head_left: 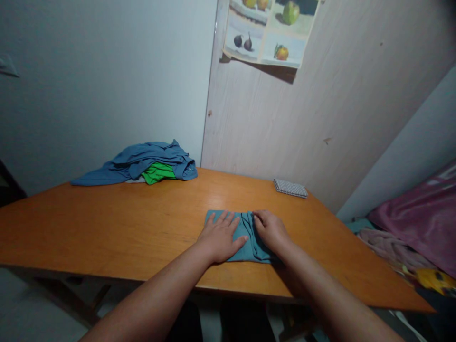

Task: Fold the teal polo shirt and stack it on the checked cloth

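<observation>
A small teal cloth (249, 244) lies folded on the orange wooden table (107, 228), near its front edge. My left hand (221, 237) rests flat on the cloth's left half, fingers stretched out and slightly spread. My right hand (271, 230) sits on the cloth's right half with its fingers curled, pinching a bunched fold of the fabric at the middle. Both forearms reach in from the bottom of the view.
A heap of blue clothes with a green piece (142, 166) lies at the table's back left by the wall. A small striped folded cloth (290, 188) sits at the back right. A bed with purple and yellow bedding (420, 228) stands at the right.
</observation>
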### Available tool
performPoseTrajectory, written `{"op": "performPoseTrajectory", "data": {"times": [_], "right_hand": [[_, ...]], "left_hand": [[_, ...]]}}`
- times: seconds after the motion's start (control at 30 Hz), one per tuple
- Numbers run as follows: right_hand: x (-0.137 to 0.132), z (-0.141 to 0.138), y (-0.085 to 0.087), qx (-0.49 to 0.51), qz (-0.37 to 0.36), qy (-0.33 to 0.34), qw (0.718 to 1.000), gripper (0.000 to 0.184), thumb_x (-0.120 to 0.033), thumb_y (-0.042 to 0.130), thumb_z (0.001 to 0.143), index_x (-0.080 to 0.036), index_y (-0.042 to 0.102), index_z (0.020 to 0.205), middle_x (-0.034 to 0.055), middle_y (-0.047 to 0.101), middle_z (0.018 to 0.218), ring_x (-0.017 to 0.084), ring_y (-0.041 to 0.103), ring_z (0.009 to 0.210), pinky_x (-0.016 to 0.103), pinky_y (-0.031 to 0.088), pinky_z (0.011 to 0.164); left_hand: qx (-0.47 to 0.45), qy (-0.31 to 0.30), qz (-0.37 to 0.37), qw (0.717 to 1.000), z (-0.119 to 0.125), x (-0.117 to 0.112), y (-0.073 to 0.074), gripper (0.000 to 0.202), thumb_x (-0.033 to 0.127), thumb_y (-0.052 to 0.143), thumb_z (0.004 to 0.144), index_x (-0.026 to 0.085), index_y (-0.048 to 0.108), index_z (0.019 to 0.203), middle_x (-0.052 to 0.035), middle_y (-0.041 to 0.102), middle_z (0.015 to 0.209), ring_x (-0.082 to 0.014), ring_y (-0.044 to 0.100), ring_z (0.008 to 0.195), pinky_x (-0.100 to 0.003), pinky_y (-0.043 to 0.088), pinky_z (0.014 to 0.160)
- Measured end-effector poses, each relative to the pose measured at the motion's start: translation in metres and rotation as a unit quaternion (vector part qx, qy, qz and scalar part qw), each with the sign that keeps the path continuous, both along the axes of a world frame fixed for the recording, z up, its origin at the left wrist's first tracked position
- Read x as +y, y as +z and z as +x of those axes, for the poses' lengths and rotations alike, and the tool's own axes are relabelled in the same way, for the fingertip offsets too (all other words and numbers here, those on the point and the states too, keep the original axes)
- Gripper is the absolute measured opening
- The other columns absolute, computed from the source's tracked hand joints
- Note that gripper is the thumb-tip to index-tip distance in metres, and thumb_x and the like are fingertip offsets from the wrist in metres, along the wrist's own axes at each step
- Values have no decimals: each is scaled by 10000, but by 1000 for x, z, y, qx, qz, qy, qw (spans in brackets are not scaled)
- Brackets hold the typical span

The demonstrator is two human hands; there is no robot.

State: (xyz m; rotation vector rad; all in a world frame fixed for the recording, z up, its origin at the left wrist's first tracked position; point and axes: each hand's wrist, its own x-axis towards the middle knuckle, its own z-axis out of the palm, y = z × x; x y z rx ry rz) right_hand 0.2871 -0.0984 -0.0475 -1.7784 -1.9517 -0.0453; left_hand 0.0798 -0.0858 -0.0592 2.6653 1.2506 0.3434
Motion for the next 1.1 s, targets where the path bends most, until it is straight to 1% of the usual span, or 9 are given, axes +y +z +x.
{"op": "performPoseTrajectory", "data": {"times": [0.1,0.23,0.43,0.63,0.77,0.87,0.97,1.03,1.1], "right_hand": [[-1,-8,-9,-59,-54,27,996,459,-296,382,997,-122,579,1372,160,550,1449,266,466,1376,420,329,1150],[-4,-16,-18,-93,-124,28,988,551,-368,313,1022,-108,449,1489,156,390,1568,282,262,1492,497,190,1206],[-4,-14,-25,-88,-136,23,987,593,-423,263,1025,-147,379,1536,114,326,1606,259,208,1511,495,139,1219],[-2,-15,-26,-90,-135,24,986,598,-411,271,1023,-123,364,1540,129,315,1609,269,196,1513,509,125,1218],[-1,-14,-23,-58,-137,38,988,575,-409,316,1022,-127,412,1514,135,337,1600,275,223,1505,502,136,1217],[-2,0,-14,16,-87,27,996,521,-396,354,1017,-124,527,1426,147,456,1531,256,345,1457,442,234,1197],[-8,27,-5,95,-35,-67,993,443,-396,419,992,-140,634,1282,161,609,1371,253,530,1303,381,374,1104],[-15,47,-2,150,-52,-128,979,361,-400,494,951,-155,680,1142,162,680,1221,263,607,1157,355,455,975],[-23,63,-4,214,-98,-155,959,294,-409,534,917,-160,680,970,141,710,1008,247,643,972,308,484,786]], "left_hand": [[2,-1,2,1000,1,2,-2,728,648,199,973,225,355,1544,-81,287,1628,-306,160,1522,-611,92,1202],[1,-6,4,1000,0,2,-3,700,616,246,973,227,354,1544,-82,287,1628,-308,164,1521,-615,85,1199],[5,-13,-4,1000,-1,1,-3,694,617,286,961,252,341,1548,-76,274,1634,-320,154,1521,-631,68,1193],[15,-9,-10,1000,0,2,-3,689,623,292,954,257,369,1532,-73,295,1627,-320,150,1522,-617,78,1195],[23,-6,-15,1000,1,3,0,702,629,297,949,237,382,1526,-80,281,1632,-322,140,1523,-622,73,1194],[29,-8,-16,999,1,3,2,715,635,304,946,225,379,1528,-89,260,1638,-320,131,1526,-617,80,1195],[28,-9,-11,1000,0,2,3,719,639,299,946,230,374,1532,-87,252,1640,-320,128,1527,-612,82,1196],[25,-8,-8,1000,0,2,4,721,636,293,948,225,368,1536,-90,258,1638,-321,126,1527,-613,84,1195],[23,-8,-7,1000,-1,2,4,727,637,289,949,218,363,1539,-95,261,1636,-322,126,1526,-612,89,1194]]}}
